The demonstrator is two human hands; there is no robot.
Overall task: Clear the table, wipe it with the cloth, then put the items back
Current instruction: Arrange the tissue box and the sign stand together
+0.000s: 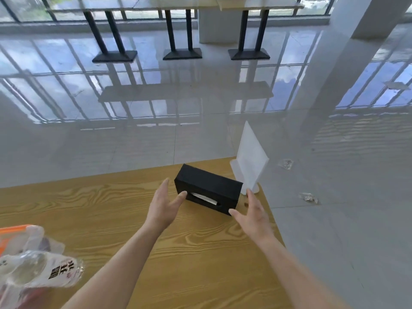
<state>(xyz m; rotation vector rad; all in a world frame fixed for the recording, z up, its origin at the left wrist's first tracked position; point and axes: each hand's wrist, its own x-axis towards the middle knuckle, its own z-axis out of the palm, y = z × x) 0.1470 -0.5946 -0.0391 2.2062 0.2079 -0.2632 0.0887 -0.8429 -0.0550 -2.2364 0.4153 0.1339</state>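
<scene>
A black tissue box (208,189) lies near the far right corner of the wooden table (89,208), its slot with white tissue facing me. My left hand (163,205) is open at the box's left end, thumb tip touching its front face. My right hand (253,216) is open at the box's right end, thumb by the lower right corner. Neither hand grips the box. Behind the box stands a white sign holder (249,161) on the table's corner. No cloth is in view.
Crumpled clear plastic bags with an orange strip (33,262) lie at the table's near left. The table's right edge runs close past my right hand. Two bits of clear wrapper (308,197) lie on the glossy floor. Black-legged tables (181,32) stand far back.
</scene>
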